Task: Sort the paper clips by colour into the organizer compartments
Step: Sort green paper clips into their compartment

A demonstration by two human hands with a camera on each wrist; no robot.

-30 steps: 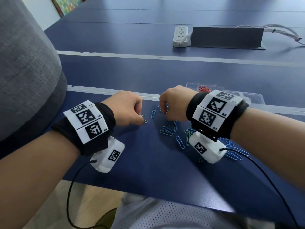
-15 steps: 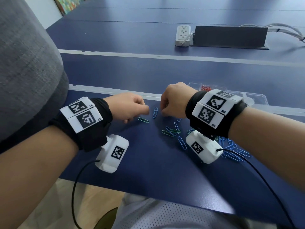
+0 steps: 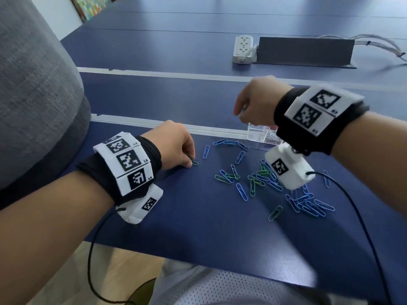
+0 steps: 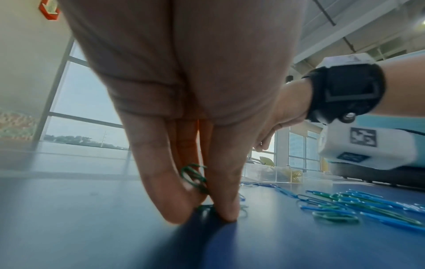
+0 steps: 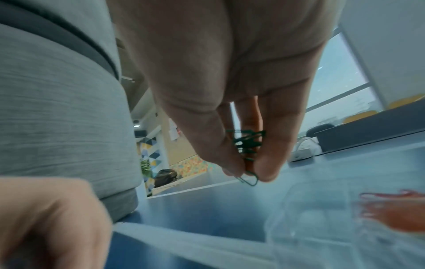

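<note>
Blue and green paper clips (image 3: 264,179) lie scattered on the dark blue table (image 3: 198,227). My left hand (image 3: 190,162) is down at the table, and its fingertips pinch a green clip (image 3: 195,162) lying there. In the left wrist view more green clips (image 4: 194,177) are held between the fingers of that hand (image 4: 202,213). My right hand (image 3: 239,113) is raised over the clear organizer (image 3: 259,133). The right wrist view shows it (image 5: 249,172) pinching a bunch of green clips (image 5: 247,143). Red clips (image 5: 391,209) lie in one organizer compartment.
A white power strip (image 3: 242,49) and a dark cable box (image 3: 305,51) sit at the far side of the table. A grey upholstered seat back (image 3: 33,84) stands close on the left. The table's near edge (image 3: 198,260) runs just in front of my lap.
My right hand has lifted off the pile and moved up and away over the organizer. My left hand has gone down onto the green clip beside it.
</note>
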